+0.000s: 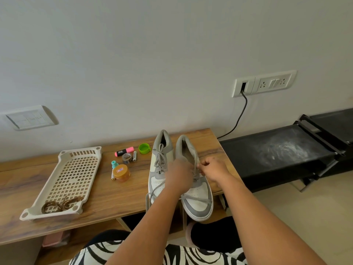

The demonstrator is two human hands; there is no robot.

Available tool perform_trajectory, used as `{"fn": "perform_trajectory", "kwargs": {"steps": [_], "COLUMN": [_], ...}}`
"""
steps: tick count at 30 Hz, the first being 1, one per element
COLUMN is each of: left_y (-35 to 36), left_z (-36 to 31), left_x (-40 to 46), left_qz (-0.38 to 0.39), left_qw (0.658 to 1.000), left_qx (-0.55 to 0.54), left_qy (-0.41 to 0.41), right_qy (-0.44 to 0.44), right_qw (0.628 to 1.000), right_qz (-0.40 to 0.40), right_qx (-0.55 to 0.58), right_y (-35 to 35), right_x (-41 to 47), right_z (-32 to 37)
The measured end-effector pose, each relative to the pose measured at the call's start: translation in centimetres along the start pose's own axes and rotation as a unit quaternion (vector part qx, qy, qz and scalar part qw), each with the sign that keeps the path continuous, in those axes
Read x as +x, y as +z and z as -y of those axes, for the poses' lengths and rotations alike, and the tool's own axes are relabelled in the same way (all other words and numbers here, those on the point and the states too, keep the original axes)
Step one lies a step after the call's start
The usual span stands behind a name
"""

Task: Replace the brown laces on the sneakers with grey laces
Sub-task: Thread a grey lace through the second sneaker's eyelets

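Two grey and white sneakers stand side by side on the wooden table [107,196], toes toward me. The left sneaker [159,167] carries grey laces tied in a bow. Over the eyelets of the right sneaker [198,199] lies my left hand [181,175], blurred, its fingers hidden. My right hand [211,167] pinches a grey lace [196,199] at the shoe's right side. Loose lace ends cross the toe and hang over the table's front edge. The brown laces [61,204] lie coiled in the near end of a cream perforated tray [57,188].
Between tray and shoes lie a pink highlighter [124,151], a tape roll [127,158], a battery, a green cap [144,148], a teal-capped bottle and an orange jar [121,172]. A black rack [286,152] stands right of the table. A cable runs from a wall socket [244,87].
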State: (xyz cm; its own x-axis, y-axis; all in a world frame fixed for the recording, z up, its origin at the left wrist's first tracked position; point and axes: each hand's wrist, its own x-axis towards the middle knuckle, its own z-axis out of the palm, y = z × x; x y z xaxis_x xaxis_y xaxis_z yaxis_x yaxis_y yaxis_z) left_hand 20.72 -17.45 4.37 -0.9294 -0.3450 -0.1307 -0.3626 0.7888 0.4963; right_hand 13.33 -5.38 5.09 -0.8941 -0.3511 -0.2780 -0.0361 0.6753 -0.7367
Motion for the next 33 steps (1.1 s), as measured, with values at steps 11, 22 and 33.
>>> {"fn": "perform_trajectory", "kwargs": {"steps": [11,22,33], "left_y": [0.3,0.1,0.0], "left_z": [0.8,0.8,0.8], "left_x": [0.5,0.3,0.3], "left_qz": [0.021,0.026,0.024], "left_qw": [0.998,0.997,0.998], "left_qx": [-0.06,-0.072,-0.06], "left_qy": [-0.014,-0.014,-0.013], "right_qy": [0.064,0.071,-0.025], "right_qw": [0.974,0.969,0.977], "right_qz": [-0.147,-0.05,0.054], "right_qx": [-0.162,-0.231,-0.204], "right_y": [-3.2,-2.6,-0.5], "right_x": [0.5,0.2,-0.1], "right_z": [-2.3,-0.8,0.0]}}
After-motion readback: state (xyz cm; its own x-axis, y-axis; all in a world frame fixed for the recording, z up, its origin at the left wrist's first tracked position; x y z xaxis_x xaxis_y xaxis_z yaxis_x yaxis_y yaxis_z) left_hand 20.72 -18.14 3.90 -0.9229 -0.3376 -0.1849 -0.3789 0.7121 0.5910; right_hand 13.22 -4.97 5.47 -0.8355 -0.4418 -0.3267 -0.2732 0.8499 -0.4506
